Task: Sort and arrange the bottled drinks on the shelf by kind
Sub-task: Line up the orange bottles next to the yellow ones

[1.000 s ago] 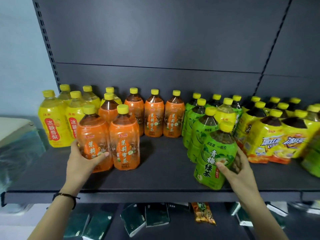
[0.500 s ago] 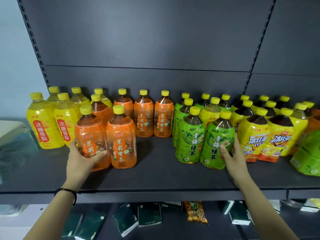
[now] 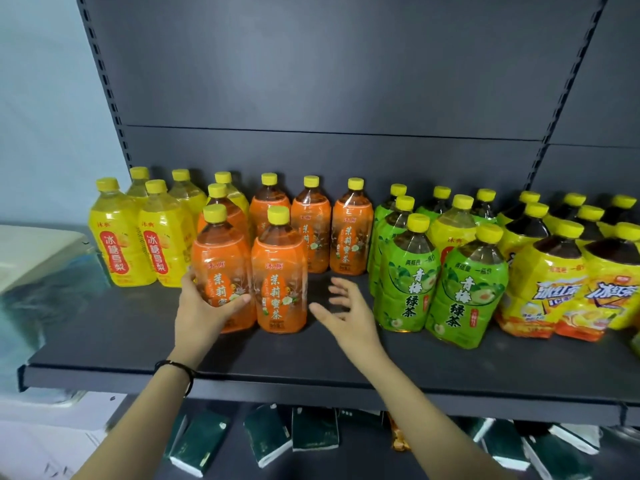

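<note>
The far-right bottles run off the frame edge, and the rear rows are half hidden. On the shelf (image 3: 138, 344), the left hand (image 3: 204, 306) wraps the near-left orange bottle (image 3: 221, 271) (thumb across its label). The right hand (image 3: 346, 317) hovers open, fingers spread, between the second orange bottle (image 3: 278, 275) and the green bottles (image 3: 408, 271), touching neither.

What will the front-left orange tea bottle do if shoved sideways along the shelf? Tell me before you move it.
The orange tea bottle looks full nearly to its neck, so it is probably heavy for its size. It is tall over a narrow base, so a high push may tip it; the left hand grips low. Its glossy label wrap could be slippery. It stands close beside its neighbour, likely nudging it.
</note>
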Action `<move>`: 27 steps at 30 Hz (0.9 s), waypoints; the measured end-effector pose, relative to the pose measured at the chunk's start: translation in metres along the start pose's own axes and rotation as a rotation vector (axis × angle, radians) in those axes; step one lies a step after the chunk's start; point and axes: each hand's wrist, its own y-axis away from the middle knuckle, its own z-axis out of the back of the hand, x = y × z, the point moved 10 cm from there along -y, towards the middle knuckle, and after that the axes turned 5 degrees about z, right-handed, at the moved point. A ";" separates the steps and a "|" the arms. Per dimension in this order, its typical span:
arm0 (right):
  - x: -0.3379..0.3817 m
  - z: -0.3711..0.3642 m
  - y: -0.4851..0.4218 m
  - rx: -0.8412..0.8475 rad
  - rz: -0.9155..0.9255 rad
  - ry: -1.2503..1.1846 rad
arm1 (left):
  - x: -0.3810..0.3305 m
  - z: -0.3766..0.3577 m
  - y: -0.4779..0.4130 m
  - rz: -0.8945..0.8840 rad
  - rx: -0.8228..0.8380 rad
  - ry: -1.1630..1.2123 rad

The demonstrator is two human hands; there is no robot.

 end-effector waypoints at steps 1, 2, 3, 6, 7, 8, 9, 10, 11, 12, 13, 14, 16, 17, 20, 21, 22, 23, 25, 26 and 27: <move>0.003 -0.016 -0.011 0.064 -0.003 0.000 | -0.001 -0.003 -0.002 -0.006 0.019 0.000; 0.003 -0.028 -0.018 0.112 -0.006 0.002 | -0.001 -0.006 -0.001 -0.012 0.045 0.008; 0.004 -0.037 -0.024 0.139 0.002 -0.005 | -0.001 -0.010 0.000 -0.017 0.080 0.020; 0.001 -0.040 -0.033 0.081 0.013 -0.046 | 0.002 -0.023 0.000 -0.033 0.212 0.047; 0.000 -0.035 -0.033 0.041 0.014 -0.039 | 0.003 -0.027 -0.001 -0.031 0.251 0.061; -0.003 -0.030 -0.032 0.007 0.019 -0.027 | 0.003 -0.033 -0.002 -0.031 0.276 0.075; -0.006 -0.024 -0.032 -0.022 0.025 -0.011 | 0.002 -0.039 -0.002 -0.037 0.285 0.082; -0.009 -0.018 -0.032 -0.049 0.028 0.004 | -0.002 -0.046 -0.002 -0.049 0.274 0.078; -0.012 -0.011 -0.032 -0.076 0.023 0.011 | -0.006 -0.054 -0.001 -0.066 0.248 0.065; -0.015 -0.005 -0.034 -0.100 0.016 0.006 | -0.012 -0.061 0.000 -0.083 0.217 0.058; -0.017 0.000 -0.038 -0.121 0.015 -0.007 | -0.018 -0.069 0.000 -0.099 0.194 0.062; -0.018 0.007 -0.042 -0.140 0.008 -0.012 | -0.023 -0.078 -0.001 -0.118 0.185 0.076; -0.025 0.018 -0.052 -0.173 -0.022 0.028 | -0.031 -0.096 -0.008 -0.136 0.202 0.090; -0.027 0.024 -0.056 -0.189 -0.028 0.062 | -0.034 -0.106 -0.012 -0.140 0.216 0.088; -0.035 0.034 -0.064 -0.266 -0.036 0.172 | -0.040 -0.130 -0.020 -0.146 0.237 0.085; -0.036 0.035 -0.066 -0.298 -0.039 0.188 | -0.041 -0.137 -0.023 -0.140 0.236 0.080; -0.036 0.036 -0.069 -0.325 -0.040 0.187 | -0.041 -0.143 -0.027 -0.133 0.231 0.076; -0.036 0.035 -0.073 -0.345 -0.041 0.174 | -0.040 -0.148 -0.032 -0.131 0.229 0.076; -0.035 0.035 -0.081 -0.357 -0.057 0.141 | -0.042 -0.152 -0.038 -0.136 0.227 0.076; -0.037 0.036 -0.084 -0.358 -0.066 0.136 | -0.042 -0.153 -0.040 -0.142 0.232 0.074; -0.037 0.037 -0.086 -0.356 -0.071 0.135 | -0.042 -0.155 -0.042 -0.150 0.246 0.072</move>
